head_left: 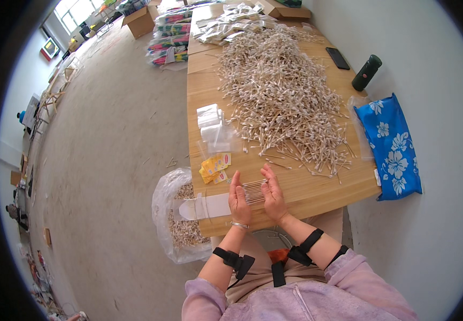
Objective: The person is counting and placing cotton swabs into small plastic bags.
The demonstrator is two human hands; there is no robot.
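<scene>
Close to the table's near edge, a flat row of cotton swabs lies side by side between my two hands. My left hand stands on edge at the row's left end, fingers stretched forward. Mirroring it, my right hand sits at the right end with its fingers extended. Both palms face inward and seem to touch the swab tips; neither hand is wrapped around anything. Left of my left hand is a white flat strip. Small yellow cards lie just beyond it.
A big heap of loose swabs covers the table's middle. Around it are clear plastic bags, white packets, a phone, a dark bottle and a blue floral pouch. A plastic sack of swabs stands by the left edge.
</scene>
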